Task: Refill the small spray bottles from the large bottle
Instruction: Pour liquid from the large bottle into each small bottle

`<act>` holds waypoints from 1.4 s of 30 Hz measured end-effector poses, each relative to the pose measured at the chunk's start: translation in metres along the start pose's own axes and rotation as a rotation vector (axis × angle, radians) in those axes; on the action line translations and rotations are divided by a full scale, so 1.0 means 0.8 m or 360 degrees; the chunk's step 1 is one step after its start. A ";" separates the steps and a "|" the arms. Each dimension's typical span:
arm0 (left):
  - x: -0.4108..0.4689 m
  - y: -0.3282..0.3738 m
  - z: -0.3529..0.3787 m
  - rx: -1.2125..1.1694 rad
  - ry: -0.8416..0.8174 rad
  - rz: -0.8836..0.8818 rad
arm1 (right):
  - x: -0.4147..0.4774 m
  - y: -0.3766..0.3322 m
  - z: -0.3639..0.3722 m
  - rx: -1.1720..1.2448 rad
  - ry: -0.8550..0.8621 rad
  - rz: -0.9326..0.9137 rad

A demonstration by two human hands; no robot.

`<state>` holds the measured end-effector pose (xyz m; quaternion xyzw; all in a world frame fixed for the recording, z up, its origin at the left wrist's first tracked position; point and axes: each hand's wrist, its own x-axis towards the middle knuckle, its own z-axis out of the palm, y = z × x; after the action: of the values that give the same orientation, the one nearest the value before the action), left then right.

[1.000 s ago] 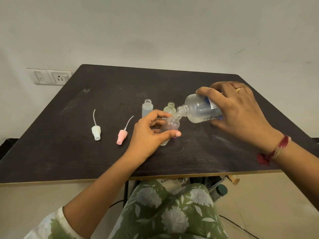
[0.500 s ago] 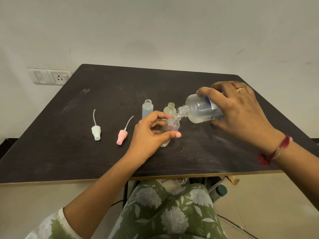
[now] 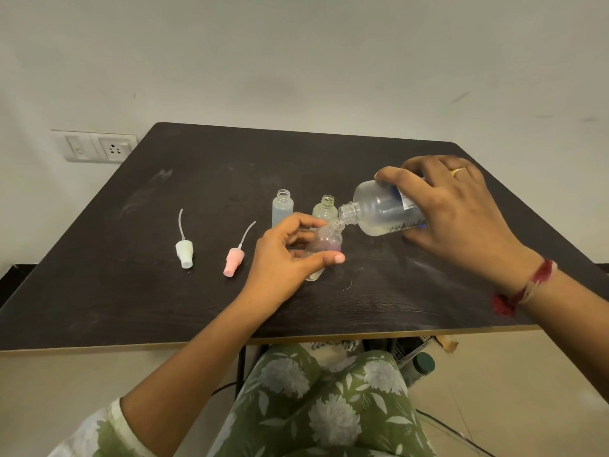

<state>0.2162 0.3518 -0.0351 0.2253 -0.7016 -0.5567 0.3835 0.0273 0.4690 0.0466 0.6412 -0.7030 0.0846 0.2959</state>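
Likely light, slippery large bottle (image 3: 379, 211) at 3 o'clock is wrapped mid-body by right hand (image 3: 461, 219); small bottle (image 3: 325, 242) pinched by left hand (image 3: 280, 258).

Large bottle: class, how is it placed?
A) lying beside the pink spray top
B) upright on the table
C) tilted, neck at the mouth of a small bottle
C: the right hand grips the large bottle tilted, its neck at the mouth of the small bottle that the left hand holds.
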 end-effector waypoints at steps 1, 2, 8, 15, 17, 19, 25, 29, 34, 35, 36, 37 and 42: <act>0.000 0.001 0.000 0.0001 -0.0001 0.0003 | 0.000 0.000 0.000 -0.0004 0.0000 -0.0001; 0.001 0.001 0.000 -0.0003 -0.0002 0.0003 | 0.000 0.001 0.000 -0.0009 0.0000 -0.0002; 0.002 0.001 0.001 -0.0004 -0.0007 0.0014 | -0.001 0.002 -0.002 -0.0010 0.0002 -0.0007; 0.002 -0.002 0.000 0.0003 -0.0004 0.0017 | 0.000 0.002 -0.002 -0.0032 0.0007 -0.0016; 0.001 -0.002 -0.001 -0.0006 -0.0001 0.0017 | 0.001 0.001 -0.003 -0.0030 0.0016 -0.0015; 0.001 -0.003 -0.001 -0.0004 -0.0003 0.0022 | 0.001 0.001 -0.003 -0.0033 0.0015 -0.0016; 0.003 -0.006 -0.002 0.0014 0.0006 0.0013 | 0.000 0.000 -0.003 -0.0027 0.0013 -0.0015; 0.002 -0.005 -0.001 0.0016 -0.0006 0.0018 | 0.000 0.000 -0.003 -0.0023 0.0011 -0.0018; 0.001 -0.004 0.001 0.0013 -0.0020 0.0006 | -0.005 0.000 0.001 0.0016 -0.0005 0.0025; 0.001 -0.004 0.001 0.0008 -0.0018 0.0003 | -0.007 0.000 0.002 0.0044 -0.0014 0.0040; 0.001 -0.004 0.001 -0.0002 -0.0013 -0.0004 | -0.009 0.000 0.004 0.0083 -0.0029 0.0059; 0.002 -0.005 0.001 -0.0016 -0.0010 -0.0010 | -0.011 -0.001 0.006 0.0126 -0.0051 0.0080; 0.003 -0.009 0.001 -0.0065 0.0006 -0.0019 | -0.020 -0.005 0.020 0.0477 -0.0154 0.0244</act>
<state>0.2136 0.3485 -0.0415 0.2228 -0.6879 -0.5728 0.3860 0.0262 0.4742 0.0238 0.6258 -0.7429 0.1797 0.1555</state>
